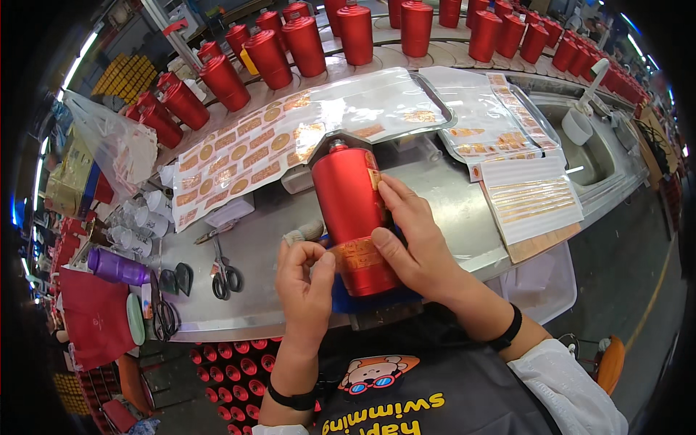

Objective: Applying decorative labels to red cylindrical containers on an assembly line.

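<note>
A red bottle (350,217) is lying on its side on a blue pad (377,299) at the near edge of the metal table (435,196), with its cap pointing away from the person. A gold label (357,254) is sitting around its lower part. The right hand (409,243) is resting on the bottle's right side, its fingers (395,196) spread along the body and the thumb pressing on the label. The left hand (306,279) is pinching the label's left end between thumb and fingers, closed narrowly on it. Just behind the bottle, a clear sheet of gold stickers (290,138) is lying across the table, and a second sticker sheet (486,127) and a white sheet with gold strips (529,196) are lying to the right. Scissors (223,272) are lying to the left, and a purple bottle (116,267) farther left. Many red bottles (304,43) are standing upright in rows at the far side.
</note>
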